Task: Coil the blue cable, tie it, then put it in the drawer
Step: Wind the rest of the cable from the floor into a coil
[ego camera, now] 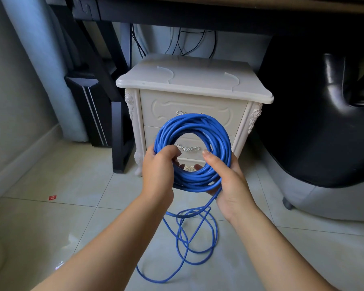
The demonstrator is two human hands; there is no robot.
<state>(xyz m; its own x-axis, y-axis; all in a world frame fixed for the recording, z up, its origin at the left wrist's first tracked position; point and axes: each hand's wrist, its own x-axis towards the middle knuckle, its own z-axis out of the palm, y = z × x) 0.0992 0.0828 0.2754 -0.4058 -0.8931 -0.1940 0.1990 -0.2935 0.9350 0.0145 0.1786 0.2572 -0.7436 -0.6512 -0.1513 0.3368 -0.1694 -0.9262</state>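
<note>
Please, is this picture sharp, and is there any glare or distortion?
Head view: cable, left hand and right hand are sharp; soft glare on the floor at lower left; deep shadow under the desk; straight lines bow near the edges.

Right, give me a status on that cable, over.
Left hand and right hand both grip the blue cable. Mostly coiled, loose tail on the floor, no tie visible. Nightstand drawers shut.

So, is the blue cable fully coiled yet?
Partly coiled. The left hand and right hand grip a thick coil before the cabinet, but loose loops hang onto the floor.
</note>
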